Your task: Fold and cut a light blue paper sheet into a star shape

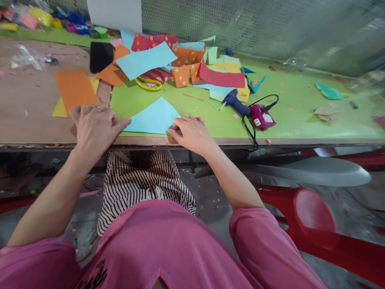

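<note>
A light blue sheet of paper [155,118], folded to a roughly triangular shape, lies at the table's front edge between my hands. My left hand [94,124] is spread, its thumb stretched to the paper's left corner and its other fingers by an orange sheet [75,89]. At the right corner, my right hand [192,132] has its fingers curled and its thumb against the paper's lower edge. Behind the paper lie yellow-handled scissors [150,86], partly covered by another light blue strip [147,60].
A dark blue glue gun [237,102] lies to the right, beside a purple power socket [261,117] with a black cord. Coloured paper pieces, including a red strip [222,76], are piled at the back. A black phone-like slab [101,57] lies back left. A red stool [313,212] stands below right.
</note>
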`<state>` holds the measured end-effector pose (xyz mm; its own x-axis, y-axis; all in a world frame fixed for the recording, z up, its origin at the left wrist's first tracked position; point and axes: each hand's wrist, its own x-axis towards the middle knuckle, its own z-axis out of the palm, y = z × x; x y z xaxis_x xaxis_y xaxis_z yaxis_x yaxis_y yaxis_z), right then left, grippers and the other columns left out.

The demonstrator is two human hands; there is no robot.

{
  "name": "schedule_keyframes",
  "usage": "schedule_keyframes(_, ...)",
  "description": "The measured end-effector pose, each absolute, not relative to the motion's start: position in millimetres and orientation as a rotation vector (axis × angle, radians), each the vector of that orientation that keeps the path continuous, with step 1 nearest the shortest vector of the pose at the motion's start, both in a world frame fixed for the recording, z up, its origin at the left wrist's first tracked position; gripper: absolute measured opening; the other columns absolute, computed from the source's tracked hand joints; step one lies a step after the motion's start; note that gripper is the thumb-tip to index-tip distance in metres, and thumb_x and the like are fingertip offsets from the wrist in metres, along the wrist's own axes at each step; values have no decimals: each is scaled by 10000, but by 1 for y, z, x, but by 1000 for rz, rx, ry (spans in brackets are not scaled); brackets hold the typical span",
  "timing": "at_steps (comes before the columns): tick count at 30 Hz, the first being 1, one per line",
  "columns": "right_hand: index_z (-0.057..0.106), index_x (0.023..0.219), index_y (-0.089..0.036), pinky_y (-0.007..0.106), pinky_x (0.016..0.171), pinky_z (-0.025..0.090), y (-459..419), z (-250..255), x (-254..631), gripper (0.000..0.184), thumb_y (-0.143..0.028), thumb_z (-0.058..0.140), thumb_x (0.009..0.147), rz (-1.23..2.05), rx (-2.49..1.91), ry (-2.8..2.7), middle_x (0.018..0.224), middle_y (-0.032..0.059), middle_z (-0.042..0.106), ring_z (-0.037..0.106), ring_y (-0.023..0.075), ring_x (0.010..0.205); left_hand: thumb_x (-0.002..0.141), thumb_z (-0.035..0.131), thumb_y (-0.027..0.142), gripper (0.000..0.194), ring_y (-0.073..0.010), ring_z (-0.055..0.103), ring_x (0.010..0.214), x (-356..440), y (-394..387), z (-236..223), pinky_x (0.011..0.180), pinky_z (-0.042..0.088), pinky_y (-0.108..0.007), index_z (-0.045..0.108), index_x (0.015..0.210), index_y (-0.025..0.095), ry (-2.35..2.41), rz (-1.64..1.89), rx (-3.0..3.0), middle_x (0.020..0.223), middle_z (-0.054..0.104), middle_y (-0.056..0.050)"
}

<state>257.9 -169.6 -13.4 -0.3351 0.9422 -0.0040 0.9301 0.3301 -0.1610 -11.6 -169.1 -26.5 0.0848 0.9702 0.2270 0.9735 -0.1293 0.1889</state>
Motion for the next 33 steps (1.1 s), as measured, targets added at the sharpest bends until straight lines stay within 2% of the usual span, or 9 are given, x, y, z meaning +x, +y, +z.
schedule_keyframes(2,617,885,-200,403,842,288,-170,-12,257,223,-360,526,1011,195,-1765,-2493,1004,98,728,604,274,970,1043,434,521,448,-389,558,1186,-5,-180,-24,1050,409,-599,692,999,157,-2014,-547,-2212,1164,677,-164)
schedule_keyframes(4,622,885,-199,403,846,292,-171,-11,257,225,-356,523,1011,186,-1772,-2501,1010,98,728,607,273,977,1080,360,423,439,-372,585,1217,9,-195,-28,1071,418,-580,709,1137,163,-1831,-615,-2261,1288,682,-160)
schedule_keyframes(6,622,885,-200,402,852,299,-171,-10,257,218,-353,528,1008,192,-1772,-2505,1007,94,726,609,271,983,1081,381,362,406,-338,635,1221,27,-211,-37,1050,468,-538,678,1295,187,-1545,-691,-2479,1343,700,-142)
schedule_keyframes(8,619,884,-203,402,855,304,-171,-10,258,208,-350,535,1004,196,-1763,-2500,986,90,725,610,271,980,1064,463,403,477,-316,571,1377,44,-221,-52,1160,420,-497,569,1465,166,-1338,-721,-2656,1493,616,-148)
schedule_keyframes(12,613,871,-212,404,853,310,-171,-14,262,213,-351,528,1007,175,-1708,-2496,933,80,721,610,267,952,1028,461,602,703,-339,528,1437,56,-223,-76,1230,359,-505,521,1500,85,-1292,-729,-2618,1533,566,-205)
schedule_keyframes(16,614,883,-220,410,864,312,-172,-19,265,240,-355,477,1027,138,-1658,-2497,926,74,716,606,265,937,1014,440,654,761,-343,534,1433,51,-216,-84,1231,363,-495,537,1488,67,-1278,-684,-2616,1528,565,-220)
schedule_keyframes(23,615,895,-216,408,873,316,-172,-17,264,243,-352,463,1027,155,-1691,-2515,936,74,710,619,267,950,958,480,730,854,-433,527,1398,53,-217,-79,1224,237,-721,535,1492,66,-1302,-634,-2661,1529,551,-251)
schedule_keyframes(29,599,872,-218,406,868,310,-170,-15,263,229,-352,480,1016,160,-1697,-2518,939,73,717,621,266,959,885,583,763,909,-453,481,1423,51,-216,-70,1208,116,-811,505,1529,126,-1364,-568,-2723,1550,533,-237)
schedule_keyframes(33,594,868,-220,405,862,310,-171,-14,262,210,-339,494,1009,173,-1700,-2523,944,69,723,630,265,968,848,624,778,941,-467,443,1448,49,-216,-62,1190,123,-834,494,1542,157,-1397,-489,-2772,1569,518,-220)
